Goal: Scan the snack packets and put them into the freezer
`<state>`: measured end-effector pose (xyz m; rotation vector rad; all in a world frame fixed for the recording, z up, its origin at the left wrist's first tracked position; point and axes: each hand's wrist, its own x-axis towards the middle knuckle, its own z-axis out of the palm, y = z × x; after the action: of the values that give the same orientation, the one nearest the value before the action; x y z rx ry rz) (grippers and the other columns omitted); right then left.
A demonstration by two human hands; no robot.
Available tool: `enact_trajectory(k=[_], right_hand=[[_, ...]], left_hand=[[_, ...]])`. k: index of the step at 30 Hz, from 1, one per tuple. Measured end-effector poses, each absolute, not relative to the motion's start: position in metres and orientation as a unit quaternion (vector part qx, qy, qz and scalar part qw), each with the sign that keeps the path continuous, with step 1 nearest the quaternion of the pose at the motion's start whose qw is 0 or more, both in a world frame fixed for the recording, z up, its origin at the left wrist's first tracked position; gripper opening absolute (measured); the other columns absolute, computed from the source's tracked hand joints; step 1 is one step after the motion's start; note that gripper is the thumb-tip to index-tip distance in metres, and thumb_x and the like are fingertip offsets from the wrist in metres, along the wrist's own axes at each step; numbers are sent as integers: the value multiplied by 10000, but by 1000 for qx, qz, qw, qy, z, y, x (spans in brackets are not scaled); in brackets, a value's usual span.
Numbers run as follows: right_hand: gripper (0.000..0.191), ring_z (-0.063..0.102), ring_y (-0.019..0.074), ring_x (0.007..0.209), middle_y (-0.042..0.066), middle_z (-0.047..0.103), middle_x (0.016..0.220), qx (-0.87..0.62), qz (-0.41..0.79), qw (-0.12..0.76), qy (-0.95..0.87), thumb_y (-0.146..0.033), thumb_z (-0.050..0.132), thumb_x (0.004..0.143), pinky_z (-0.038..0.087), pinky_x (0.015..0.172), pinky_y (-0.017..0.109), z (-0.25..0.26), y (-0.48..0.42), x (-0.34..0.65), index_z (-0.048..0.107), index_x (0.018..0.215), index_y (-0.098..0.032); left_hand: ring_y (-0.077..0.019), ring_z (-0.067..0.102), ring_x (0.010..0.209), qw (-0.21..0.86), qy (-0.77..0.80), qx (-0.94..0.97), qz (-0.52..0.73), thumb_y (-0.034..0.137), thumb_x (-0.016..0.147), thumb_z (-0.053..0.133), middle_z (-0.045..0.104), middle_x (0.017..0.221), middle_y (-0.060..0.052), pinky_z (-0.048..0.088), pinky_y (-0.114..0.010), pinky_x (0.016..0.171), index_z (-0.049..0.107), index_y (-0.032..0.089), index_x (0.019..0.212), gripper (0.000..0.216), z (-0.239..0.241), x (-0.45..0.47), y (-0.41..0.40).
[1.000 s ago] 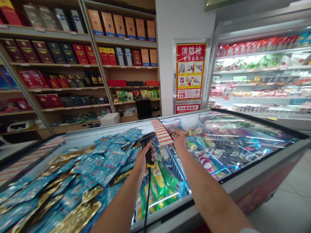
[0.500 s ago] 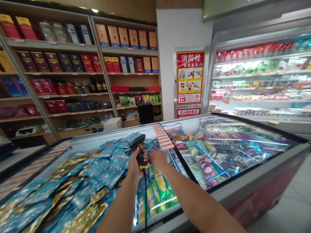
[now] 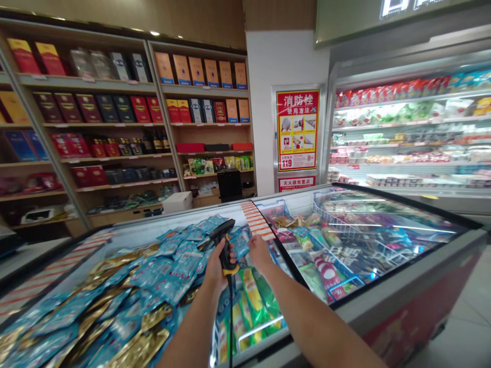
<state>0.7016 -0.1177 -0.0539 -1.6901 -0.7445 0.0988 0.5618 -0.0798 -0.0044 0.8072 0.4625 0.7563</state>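
Note:
My left hand [image 3: 219,261] is wrapped round the grip of a black and yellow handheld barcode scanner [image 3: 223,244], its cable hanging down toward me. My right hand [image 3: 260,251] is just right of the scanner, fingers curled closed, beside a blue packet [image 3: 241,242]. Whether the fingers grip that packet is hidden from me. Below and left of both hands, many blue packets [image 3: 169,273] and gold packets [image 3: 149,335] lie heaped in the chest freezer. Green and yellow bags [image 3: 251,294] show under my right forearm.
The freezer's glass lid [image 3: 376,225] covers wire baskets of packaged goods on the right. A striped strip [image 3: 258,220] crosses the freezer. Behind stand shelves of boxes [image 3: 126,110], a white box [image 3: 177,202], a red fire hydrant sign [image 3: 297,130] and a refrigerated display [image 3: 406,122].
My right hand has moved slightly right, away from the scanner, leaving a gap. The scanner has shifted a little right and stays in my left hand. The view has tilted slightly upward.

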Motion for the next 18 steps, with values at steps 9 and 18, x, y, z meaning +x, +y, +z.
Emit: enact_trajectory(k=[9,18], right_hand=[[118,601,137,516,-4,645,740,-621,147,737,-222,-182,540,820,458,553,260,-50,-122,707,542,934,-209],[202,679,167,600,10,676,699,-553,189,782,-218,-179,580,768,531,592,264,-57,-128,712,567,969,-174]], left_hand=[[-69,465,399,783,223,456,360,514,636,816,554,537,30,335,-162,370,629,138,790,447,-16,565,-84],[-91,471,386,736,239,559,297,610,616,803,551,493,2,317,-189,377,660,135,744,512,-21,569,-87]])
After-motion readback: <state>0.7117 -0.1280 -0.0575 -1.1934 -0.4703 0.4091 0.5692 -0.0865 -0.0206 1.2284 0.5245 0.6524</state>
